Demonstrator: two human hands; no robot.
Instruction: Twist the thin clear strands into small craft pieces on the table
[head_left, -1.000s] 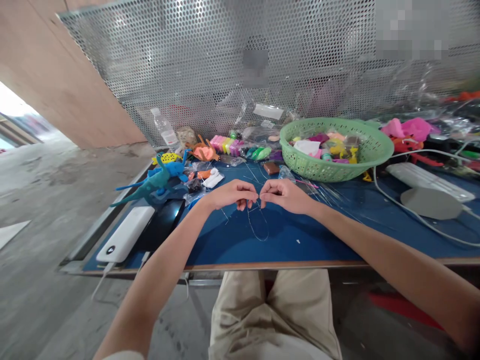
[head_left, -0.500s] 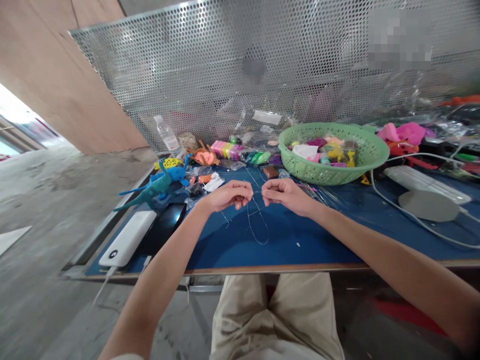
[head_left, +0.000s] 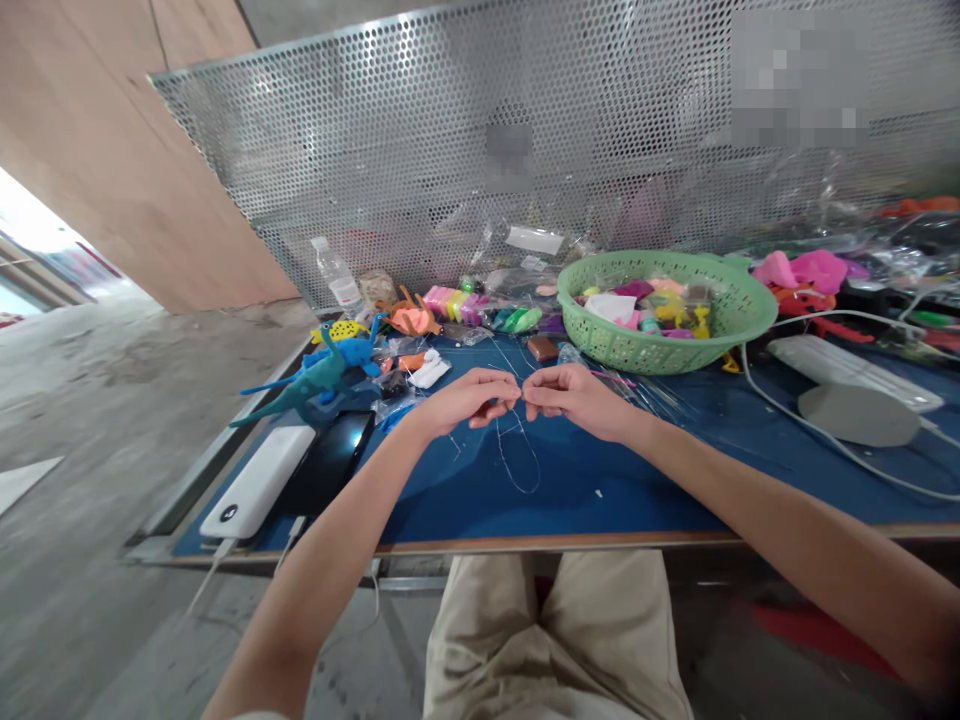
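A thin, pale wire (head_left: 534, 487), bent into a narrow loop, hangs from between my hands over the blue tabletop (head_left: 465, 515). My left hand (head_left: 484, 397) pinches it between thumb and fingers. My right hand (head_left: 556, 392) is closed too, its fingertips meeting those of the left on the wire. The spot where the fingertips meet is too small to make out. A short loose end (head_left: 455, 446) of similar wire shows below my left hand.
A green basket (head_left: 667, 352) of small colourful toys stands behind my right hand. Blue-green toy dinosaurs (head_left: 319, 375), a white power bank (head_left: 259, 482) and a dark phone (head_left: 339, 448) lie at left. A white cable (head_left: 795, 432) and a grey disc (head_left: 857, 414) are at right. A perforated metal panel (head_left: 420, 130) rises behind.
My hands have come closer together, so the fingertips now touch where a small gap with wire across it showed before. The wire loop still hangs below them.
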